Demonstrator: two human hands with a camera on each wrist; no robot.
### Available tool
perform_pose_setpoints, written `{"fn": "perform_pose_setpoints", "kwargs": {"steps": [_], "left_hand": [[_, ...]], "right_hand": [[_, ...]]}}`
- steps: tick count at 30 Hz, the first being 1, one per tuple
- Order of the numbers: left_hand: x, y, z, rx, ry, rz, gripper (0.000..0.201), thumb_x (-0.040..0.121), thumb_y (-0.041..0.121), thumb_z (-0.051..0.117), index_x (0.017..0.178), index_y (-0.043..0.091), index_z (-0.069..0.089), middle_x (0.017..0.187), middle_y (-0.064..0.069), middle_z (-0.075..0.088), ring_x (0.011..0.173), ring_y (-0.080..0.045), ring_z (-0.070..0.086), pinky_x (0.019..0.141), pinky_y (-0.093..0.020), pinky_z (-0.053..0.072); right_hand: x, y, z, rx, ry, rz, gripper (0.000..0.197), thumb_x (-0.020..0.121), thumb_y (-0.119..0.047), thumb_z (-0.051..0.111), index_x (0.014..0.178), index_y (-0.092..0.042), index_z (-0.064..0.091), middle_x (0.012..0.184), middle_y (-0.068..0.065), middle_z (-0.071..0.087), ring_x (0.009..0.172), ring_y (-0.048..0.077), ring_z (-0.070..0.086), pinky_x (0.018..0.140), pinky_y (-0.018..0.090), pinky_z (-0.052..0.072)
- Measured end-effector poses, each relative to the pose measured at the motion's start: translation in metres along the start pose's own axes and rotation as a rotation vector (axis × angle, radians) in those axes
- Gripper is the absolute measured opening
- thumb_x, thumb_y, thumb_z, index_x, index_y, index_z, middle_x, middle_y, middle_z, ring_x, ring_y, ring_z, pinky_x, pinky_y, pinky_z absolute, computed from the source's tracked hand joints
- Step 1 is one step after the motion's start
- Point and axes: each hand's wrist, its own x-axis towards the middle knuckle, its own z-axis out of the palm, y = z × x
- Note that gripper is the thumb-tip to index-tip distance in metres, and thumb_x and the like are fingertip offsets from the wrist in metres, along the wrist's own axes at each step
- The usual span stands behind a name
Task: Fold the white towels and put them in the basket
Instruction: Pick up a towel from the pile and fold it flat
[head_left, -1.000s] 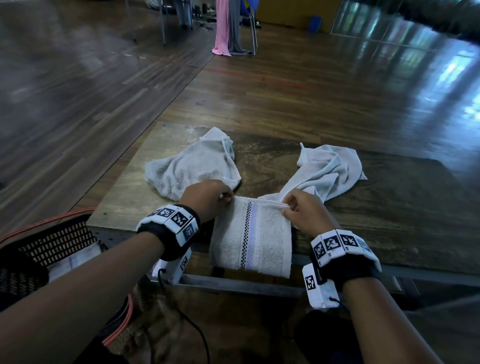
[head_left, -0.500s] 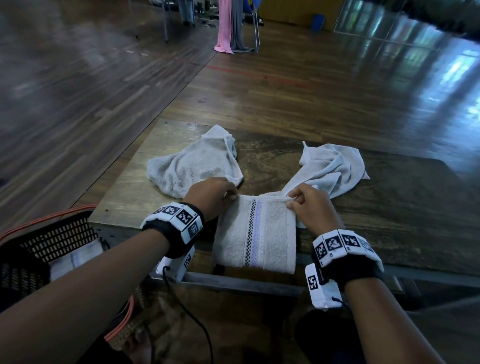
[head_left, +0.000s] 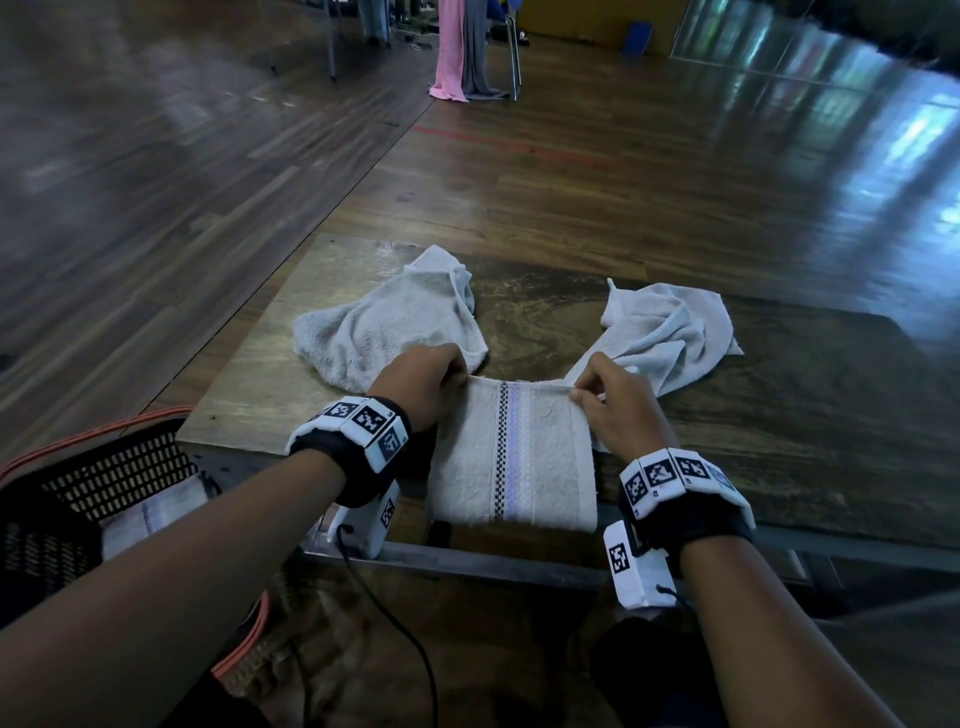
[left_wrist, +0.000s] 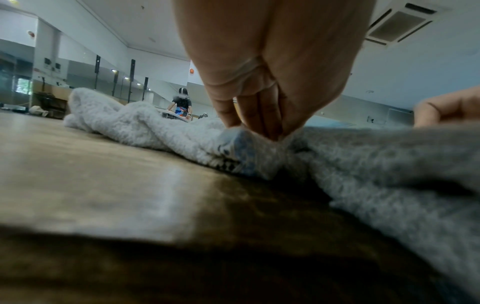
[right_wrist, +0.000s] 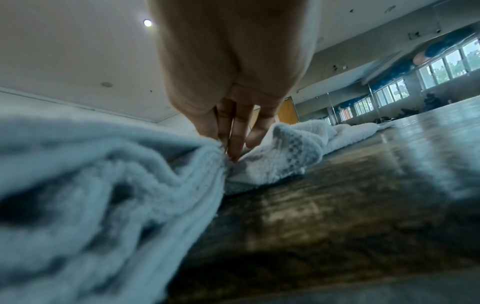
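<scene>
A white towel with a checked and purple stripe (head_left: 511, 457) lies at the table's near edge, its lower part hanging over. My left hand (head_left: 431, 382) pinches its far left corner (left_wrist: 259, 142). My right hand (head_left: 605, 397) pinches the far right corner (right_wrist: 228, 156). Two crumpled white towels lie beyond: one at the left (head_left: 384, 322), one at the right (head_left: 670, 332). A black mesh basket with an orange rim (head_left: 104, 478) stands on the floor at the lower left, a folded white towel (head_left: 156, 519) inside it.
The wooden table (head_left: 779, 415) stretches bare to the right. A cable (head_left: 395, 639) hangs from my left wrist unit. Far off on the wooden floor stands a chair draped with pink and grey cloth (head_left: 467, 52). A person (left_wrist: 182, 105) is far back in the hall.
Both hands have slid the towel's far edge a little away from me along the table, so less of it hangs over the near edge. The grip is unchanged.
</scene>
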Motion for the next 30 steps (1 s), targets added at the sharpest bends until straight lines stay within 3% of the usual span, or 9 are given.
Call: {"fn": "perform_pose_setpoints", "kwargs": {"steps": [5,10,13,16,19,21,23,27,30], "left_hand": [[0.004,0.004,0.005,0.043,0.02,-0.103,0.006,0.088,0.02,0.054,0.09,0.019,0.059,0.098,-0.003,0.064,0.093,-0.023,0.057,0.075,-0.033,0.046],[-0.007,0.022,0.004,0.229,0.138,0.151,0.016,0.09,0.018,0.048,0.102,0.02,0.059,0.109,0.001,0.061,0.106,-0.022,0.053,0.092,-0.037,0.031],[-0.022,0.038,0.016,0.311,0.015,0.212,0.021,0.089,0.02,0.046,0.105,0.02,0.06,0.11,0.001,0.063,0.105,-0.021,0.056,0.091,-0.037,0.033],[-0.032,0.04,0.033,0.362,-0.068,0.127,0.036,0.096,0.031,0.033,0.124,0.02,0.052,0.137,-0.001,0.05,0.13,-0.018,0.041,0.099,-0.039,0.031],[-0.034,0.035,0.043,0.342,-0.113,0.023,0.051,0.099,0.037,0.018,0.146,0.017,0.025,0.157,0.0,0.019,0.145,-0.014,0.013,0.112,-0.044,0.018],[-0.033,0.032,0.048,0.321,-0.136,-0.043,0.055,0.099,0.04,0.014,0.149,0.019,0.012,0.159,0.003,0.007,0.146,-0.015,0.002,0.116,-0.049,0.006],[-0.031,0.029,0.05,0.317,-0.135,-0.073,0.056,0.097,0.042,0.012,0.15,0.023,0.007,0.159,0.004,0.003,0.146,-0.019,-0.003,0.116,-0.053,-0.004],[-0.03,0.022,0.046,0.426,-0.104,-0.117,0.056,0.097,0.045,0.009,0.149,0.027,0.001,0.159,-0.004,-0.003,0.146,-0.025,-0.009,0.111,-0.059,-0.015],[-0.034,0.015,0.036,0.474,-0.116,-0.176,0.061,0.096,0.049,0.01,0.149,0.02,0.002,0.158,-0.011,-0.003,0.145,-0.027,-0.011,0.107,-0.058,-0.02]], "right_hand": [[0.0,-0.006,0.005,-0.093,-0.01,-0.018,0.005,0.088,-0.012,0.058,0.086,-0.017,0.058,0.086,0.001,0.063,0.082,0.019,0.059,0.074,0.039,0.051],[-0.009,-0.013,0.01,-0.412,0.094,-0.165,0.018,0.089,-0.013,0.056,0.1,-0.016,0.069,0.103,0.005,0.056,0.098,0.023,0.051,0.082,0.038,0.045],[-0.019,-0.02,0.014,-0.626,0.059,-0.192,0.025,0.09,-0.018,0.048,0.107,-0.018,0.067,0.112,0.002,0.054,0.106,0.024,0.044,0.088,0.039,0.035],[-0.03,-0.028,0.024,-0.654,-0.015,-0.128,0.036,0.095,-0.034,0.037,0.119,-0.016,0.057,0.127,0.002,0.052,0.117,0.024,0.04,0.093,0.041,0.032],[-0.037,-0.024,0.038,-0.478,-0.191,0.034,0.054,0.097,-0.048,0.025,0.142,-0.018,0.03,0.153,0.002,0.026,0.139,0.023,0.021,0.108,0.046,0.022],[-0.04,-0.018,0.045,-0.418,-0.285,0.101,0.062,0.096,-0.053,0.02,0.149,-0.022,0.012,0.159,-0.004,0.003,0.145,0.021,0.003,0.114,0.049,0.01],[-0.041,-0.013,0.049,-0.408,-0.319,0.121,0.065,0.095,-0.057,0.016,0.15,-0.026,0.002,0.159,-0.007,-0.01,0.146,0.02,-0.008,0.115,0.051,0.0],[-0.045,-0.003,0.045,-0.447,-0.283,0.106,0.07,0.09,-0.066,0.014,0.148,-0.033,-0.004,0.157,-0.004,-0.021,0.145,0.021,-0.018,0.114,0.05,-0.009],[-0.048,0.007,0.03,-0.451,-0.197,0.147,0.076,0.087,-0.071,0.022,0.148,-0.034,-0.004,0.156,0.006,-0.021,0.144,0.025,-0.016,0.113,0.051,-0.008]]}}
